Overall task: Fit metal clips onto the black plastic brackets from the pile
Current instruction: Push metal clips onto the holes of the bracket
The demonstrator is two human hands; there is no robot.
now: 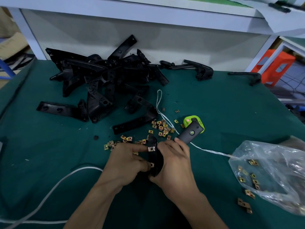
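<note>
A black plastic bracket (154,157) is held upright between both hands near the table's front middle. One metal clip (151,148) sits on its upper part. A second clip (152,165) is lower down, pinched against the bracket by the thumb of my left hand (127,164). My right hand (173,164) grips the bracket from the right side. Loose brass-coloured clips (162,128) lie scattered just beyond my hands. The pile of black brackets (105,80) lies at the back left of the green table.
A clear plastic bag (270,172) with more clips lies at the right. A grey handheld device (189,133) on a green base (198,123) sits just past my right hand. A white cord (49,194) runs across the front left. Two brackets (198,70) lie apart at the back right.
</note>
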